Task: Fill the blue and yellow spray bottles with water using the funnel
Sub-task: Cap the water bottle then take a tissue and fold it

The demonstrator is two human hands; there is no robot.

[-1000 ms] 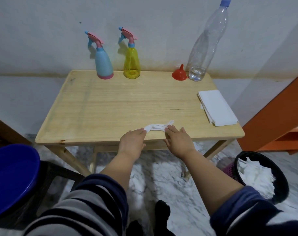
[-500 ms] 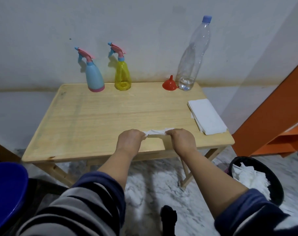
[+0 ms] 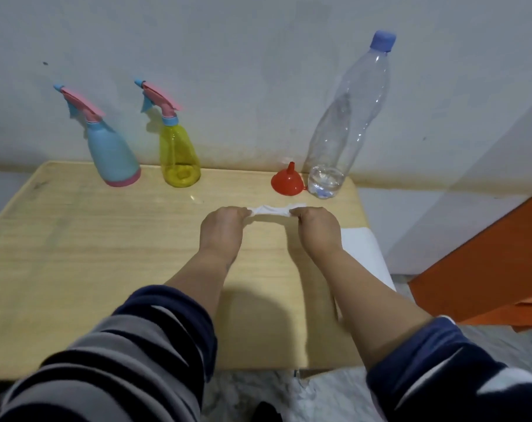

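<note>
I held a twisted white tissue [image 3: 270, 210] stretched between my two hands at the centre of the frame, above the wooden table [image 3: 76, 254]. My left hand [image 3: 222, 228] had its fingers curled round one end and my right hand [image 3: 315, 228] pinched the other end, so the strip ran taut from fist to fist. Whether it touched the tabletop I could not tell from this angle.

At the upper left of the frame the blue spray bottle [image 3: 112, 153] stood upright at the far edge of the table against the wall, its pink trigger head on. Just to the right of it stood the yellow spray bottle [image 3: 179, 156], also upright with its head on, apart from the blue one. Further right, at the upper centre, the red funnel [image 3: 287, 181] sat mouth-down with its spout pointing up, just beside the tall clear water bottle [image 3: 347, 123]. That bottle wore its blue cap and held only a little water at the bottom.

A folded white cloth [image 3: 365, 251] lay at the table's right edge, partly behind my right forearm. My striped sleeves filled the bottom of the frame.
</note>
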